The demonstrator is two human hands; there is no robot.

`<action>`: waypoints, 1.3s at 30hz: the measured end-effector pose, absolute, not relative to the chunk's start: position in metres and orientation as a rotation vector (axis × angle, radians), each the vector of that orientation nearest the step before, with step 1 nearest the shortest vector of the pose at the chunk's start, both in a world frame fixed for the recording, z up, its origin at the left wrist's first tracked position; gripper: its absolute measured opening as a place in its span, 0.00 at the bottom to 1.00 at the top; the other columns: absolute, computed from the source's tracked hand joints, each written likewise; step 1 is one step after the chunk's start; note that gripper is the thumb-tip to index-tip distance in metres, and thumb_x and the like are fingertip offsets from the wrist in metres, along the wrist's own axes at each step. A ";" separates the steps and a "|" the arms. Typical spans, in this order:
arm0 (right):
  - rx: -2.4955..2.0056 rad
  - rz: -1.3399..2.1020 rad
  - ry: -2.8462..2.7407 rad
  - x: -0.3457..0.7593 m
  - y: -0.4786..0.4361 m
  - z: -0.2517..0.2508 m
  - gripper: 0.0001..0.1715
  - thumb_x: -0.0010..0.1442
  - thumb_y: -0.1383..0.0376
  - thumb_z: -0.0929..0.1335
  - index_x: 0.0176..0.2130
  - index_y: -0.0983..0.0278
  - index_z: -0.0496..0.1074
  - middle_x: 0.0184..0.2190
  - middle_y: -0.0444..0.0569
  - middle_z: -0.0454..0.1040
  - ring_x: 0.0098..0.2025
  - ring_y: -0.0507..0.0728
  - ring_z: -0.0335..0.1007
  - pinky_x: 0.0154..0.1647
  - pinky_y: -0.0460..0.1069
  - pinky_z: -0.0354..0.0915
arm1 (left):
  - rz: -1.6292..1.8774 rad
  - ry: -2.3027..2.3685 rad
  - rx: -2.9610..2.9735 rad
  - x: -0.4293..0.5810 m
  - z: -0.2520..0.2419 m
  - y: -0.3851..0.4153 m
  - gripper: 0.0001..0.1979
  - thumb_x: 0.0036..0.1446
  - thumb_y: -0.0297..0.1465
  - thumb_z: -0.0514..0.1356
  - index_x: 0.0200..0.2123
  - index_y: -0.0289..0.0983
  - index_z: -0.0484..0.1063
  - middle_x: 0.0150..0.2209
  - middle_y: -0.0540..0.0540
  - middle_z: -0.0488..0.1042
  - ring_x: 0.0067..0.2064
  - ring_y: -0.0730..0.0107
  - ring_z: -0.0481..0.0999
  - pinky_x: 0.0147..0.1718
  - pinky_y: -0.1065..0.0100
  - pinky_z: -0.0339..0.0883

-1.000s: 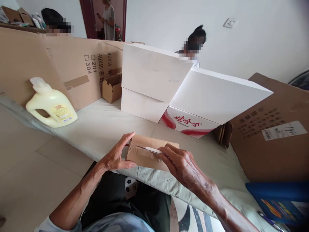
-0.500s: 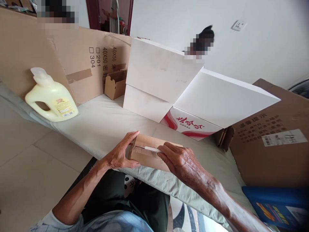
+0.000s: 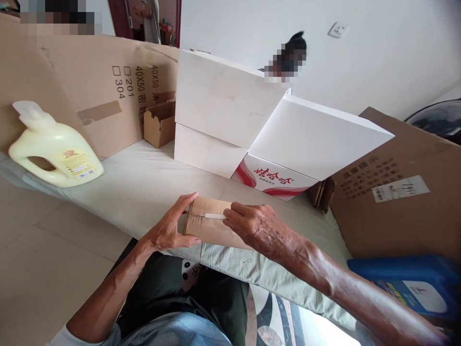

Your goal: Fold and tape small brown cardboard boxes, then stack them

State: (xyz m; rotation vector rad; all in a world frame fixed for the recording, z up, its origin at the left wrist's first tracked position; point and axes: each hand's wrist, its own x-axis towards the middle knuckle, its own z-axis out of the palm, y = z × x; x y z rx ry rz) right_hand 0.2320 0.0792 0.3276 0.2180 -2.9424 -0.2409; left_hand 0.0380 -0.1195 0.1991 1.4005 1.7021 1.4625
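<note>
A small brown cardboard box [image 3: 207, 229] sealed with clear tape lies near the front edge of the cloth-covered table [image 3: 144, 187]. My left hand [image 3: 169, 228] clasps the box's left end, thumb along the front side and fingers over the top. My right hand [image 3: 252, 226] is closed on a thin white cutter [image 3: 214, 216], whose tip lies along the tape on the box's top.
A cream detergent bottle [image 3: 54, 149] lies at the far left. White cartons [image 3: 252, 120] stand behind the box, with a small open brown box [image 3: 158, 124] beside them. Large cardboard sheets [image 3: 396, 192] flank the table. A blue item [image 3: 406, 283] sits at right. Other people are behind the cartons.
My right hand has drawn the cutter leftward along the tape on the box top. The camera view has shifted slightly; my left hand stays on the box's end.
</note>
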 end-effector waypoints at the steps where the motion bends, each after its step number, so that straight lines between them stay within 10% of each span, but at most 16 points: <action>1: 0.216 -0.242 -2.952 0.235 0.083 0.329 0.25 0.84 0.62 0.58 0.35 0.62 0.71 0.28 0.45 0.68 0.25 0.51 0.50 0.28 0.52 0.39 | 1.461 1.712 1.391 0.037 0.200 -0.120 0.57 0.51 0.36 0.74 0.80 0.48 0.52 0.75 0.39 0.60 0.74 0.39 0.64 0.70 0.45 0.67; 19: -0.128 -0.189 -2.840 0.367 0.172 0.328 0.21 0.82 0.59 0.61 0.39 0.60 0.77 0.30 0.46 0.74 0.28 0.53 0.65 0.29 0.50 0.54 | 1.333 1.793 1.478 0.035 0.206 -0.123 0.50 0.55 0.36 0.69 0.79 0.45 0.55 0.75 0.39 0.64 0.73 0.40 0.68 0.67 0.49 0.72; 24: -0.565 0.244 -2.544 0.398 0.189 0.261 0.18 0.81 0.55 0.62 0.49 0.60 0.77 0.38 0.51 0.79 0.37 0.57 0.76 0.40 0.50 0.68 | 1.358 1.805 1.479 0.035 0.206 -0.127 0.37 0.55 0.36 0.70 0.67 0.46 0.65 0.76 0.38 0.61 0.75 0.41 0.66 0.67 0.50 0.71; 33: -0.956 0.382 -2.350 0.416 0.161 0.111 0.30 0.77 0.44 0.60 0.37 0.59 0.77 0.34 0.57 0.78 0.38 0.65 0.75 0.41 0.59 0.72 | 1.258 1.897 1.786 0.025 0.215 -0.126 0.27 0.66 0.39 0.68 0.66 0.48 0.69 0.81 0.39 0.54 0.80 0.40 0.59 0.72 0.42 0.66; 39: -0.828 0.660 -2.253 0.384 0.152 0.146 0.26 0.77 0.45 0.64 0.59 0.58 0.76 0.54 0.57 0.79 0.52 0.63 0.80 0.48 0.56 0.78 | 1.177 2.050 1.929 0.026 0.226 -0.124 0.22 0.67 0.42 0.69 0.61 0.48 0.74 0.80 0.39 0.56 0.78 0.38 0.63 0.69 0.40 0.71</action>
